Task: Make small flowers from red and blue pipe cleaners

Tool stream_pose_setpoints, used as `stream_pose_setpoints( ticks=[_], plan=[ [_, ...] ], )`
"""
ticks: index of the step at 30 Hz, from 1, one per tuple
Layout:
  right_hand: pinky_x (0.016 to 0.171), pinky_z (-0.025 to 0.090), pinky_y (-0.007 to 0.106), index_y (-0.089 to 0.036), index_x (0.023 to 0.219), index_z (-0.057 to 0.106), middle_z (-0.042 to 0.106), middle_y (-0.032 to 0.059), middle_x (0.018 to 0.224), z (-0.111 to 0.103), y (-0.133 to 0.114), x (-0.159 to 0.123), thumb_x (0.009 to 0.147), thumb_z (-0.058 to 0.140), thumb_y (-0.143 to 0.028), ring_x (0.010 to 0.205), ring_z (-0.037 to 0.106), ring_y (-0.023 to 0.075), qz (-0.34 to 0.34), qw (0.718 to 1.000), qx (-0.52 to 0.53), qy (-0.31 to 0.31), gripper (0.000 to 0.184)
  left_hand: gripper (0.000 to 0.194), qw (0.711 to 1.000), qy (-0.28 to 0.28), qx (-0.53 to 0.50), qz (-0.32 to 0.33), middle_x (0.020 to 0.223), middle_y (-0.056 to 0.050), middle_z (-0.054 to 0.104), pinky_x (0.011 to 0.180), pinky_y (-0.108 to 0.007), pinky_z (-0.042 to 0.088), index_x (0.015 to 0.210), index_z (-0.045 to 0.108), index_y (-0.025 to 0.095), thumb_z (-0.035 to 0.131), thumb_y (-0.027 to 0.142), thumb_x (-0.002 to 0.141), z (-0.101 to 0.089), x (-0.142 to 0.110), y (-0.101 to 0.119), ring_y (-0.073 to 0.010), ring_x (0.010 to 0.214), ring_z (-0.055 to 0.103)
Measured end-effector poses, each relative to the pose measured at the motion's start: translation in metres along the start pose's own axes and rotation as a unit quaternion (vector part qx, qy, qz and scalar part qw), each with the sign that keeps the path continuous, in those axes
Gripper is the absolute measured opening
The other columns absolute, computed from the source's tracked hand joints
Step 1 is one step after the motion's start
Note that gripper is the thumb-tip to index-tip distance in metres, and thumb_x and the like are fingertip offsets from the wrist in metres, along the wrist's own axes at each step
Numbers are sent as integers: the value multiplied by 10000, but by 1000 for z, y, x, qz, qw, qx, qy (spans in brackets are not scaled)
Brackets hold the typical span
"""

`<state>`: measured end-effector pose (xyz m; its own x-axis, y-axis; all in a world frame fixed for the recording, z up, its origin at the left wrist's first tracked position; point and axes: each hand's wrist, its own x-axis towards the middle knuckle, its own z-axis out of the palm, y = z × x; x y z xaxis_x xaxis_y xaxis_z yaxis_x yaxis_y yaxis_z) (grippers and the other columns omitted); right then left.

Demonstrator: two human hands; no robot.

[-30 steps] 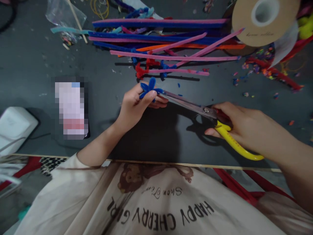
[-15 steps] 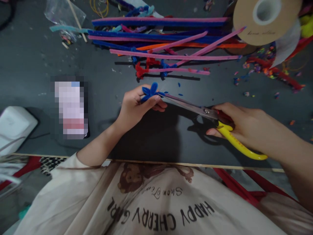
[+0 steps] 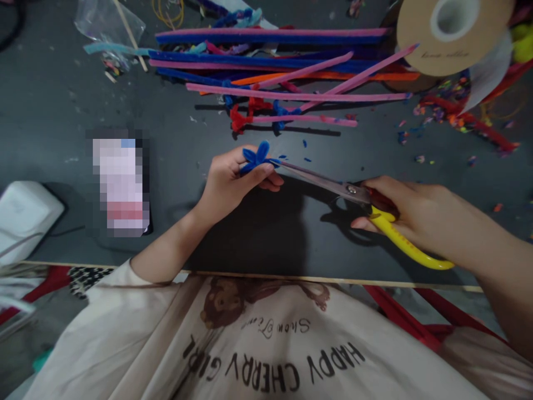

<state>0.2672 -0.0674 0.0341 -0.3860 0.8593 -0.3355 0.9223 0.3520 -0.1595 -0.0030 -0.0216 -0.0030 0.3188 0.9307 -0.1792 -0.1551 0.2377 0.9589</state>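
Observation:
Between the thumb and fingers of my left hand [image 3: 239,175] is a blue pipe-cleaner flower [image 3: 261,153] with several looped petals. My right hand [image 3: 410,214] grips yellow-handled scissors [image 3: 350,190] by the handles, the blades stretching left. Their tips touch or lie right by the flower's right petal; from here I cannot tell which. A few small blue fuzz clippings [image 3: 306,159] lie on the dark table [image 3: 258,239] just past the blades.
Beyond my hands lie pink, blue and orange pipe cleaners [image 3: 300,96] with red and blue twisted pieces [image 3: 240,120]. A cardboard spool [image 3: 410,41] stands at the back right, near colourful scraps [image 3: 437,111]. On the left are a blurred-out phone [image 3: 125,189] and a white box-like device [image 3: 29,219].
The scissor blades look slightly more closed at the flower's right petal, and the yellow handle has shifted up a little. My left hand keeps nearly the same place.

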Motion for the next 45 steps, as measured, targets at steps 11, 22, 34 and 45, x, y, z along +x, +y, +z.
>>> stream_pose_setpoints(
  ticks=[11,22,34,45],
  plan=[
    [496,482,367,-157,984,545,661,107,780,-8,-1,3,700,96,-859,582,646,266,9,998,8,-58,881,74,999,12,18,-38,629,41,703,556,-161,583,745,565,140,614,185,777,1,-2,5,-73,563,683],
    [472,436,331,-170,951,544,632,70,656,-14,0,6,715,50,-842,520,614,235,-5,997,5,-77,867,76,999,-10,37,-29,635,37,698,551,-130,563,733,584,133,608,180,789,0,-2,5,-53,563,673],
    [501,442,335,-189,970,525,642,86,737,-16,8,2,694,102,-862,580,617,240,21,998,8,-52,841,247,997,37,41,-52,480,58,530,373,-110,397,879,658,160,512,359,867,-3,1,7,-15,383,485],
    [479,440,341,-171,979,548,650,98,718,-19,1,7,683,-15,-853,542,620,247,-7,995,-8,-101,933,257,987,-2,-35,-155,654,-17,723,533,-186,566,805,667,129,527,341,842,-5,4,14,-125,582,701]
  ],
)
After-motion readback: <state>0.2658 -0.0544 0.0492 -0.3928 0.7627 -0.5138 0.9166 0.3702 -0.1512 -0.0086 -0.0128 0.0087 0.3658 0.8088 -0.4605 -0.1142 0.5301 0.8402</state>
